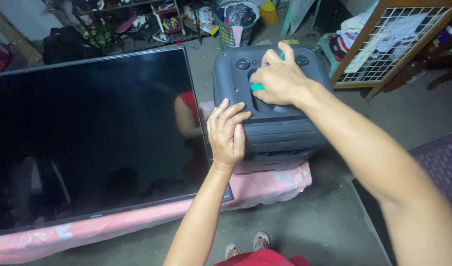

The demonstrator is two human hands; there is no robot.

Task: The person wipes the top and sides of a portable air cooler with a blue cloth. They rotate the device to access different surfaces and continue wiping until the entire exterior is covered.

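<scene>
The right hand (280,79) is curled over the top of a dark grey, boxy plastic speaker (270,113), its fingers folded down around a small teal object (257,86) that it presses into the recessed handle well in the middle of the top panel. Only a short end of that teal thing shows below the knuckles, so what kind of tool or cloth it is cannot be told; the hold looks tight and narrow, with the index finger raised towards the back edge. The left hand (227,132) lies flat and loose, fingers spread, on the speaker's near left corner, holding nothing; it seems placed there to steady the box against the push of the other hand.

2 round black knobs (243,63) sit on the speaker's top, 1 to each side of the right hand. The speaker stands on the right end of a low surface covered with a pink flowered cloth (265,184), just beside a large flat black television screen (88,133) on the same cloth. Beyond are a grey concrete floor (314,216), a wood-framed wire mesh panel (383,44) draped with clothes, and a full plastic basket (236,24).
</scene>
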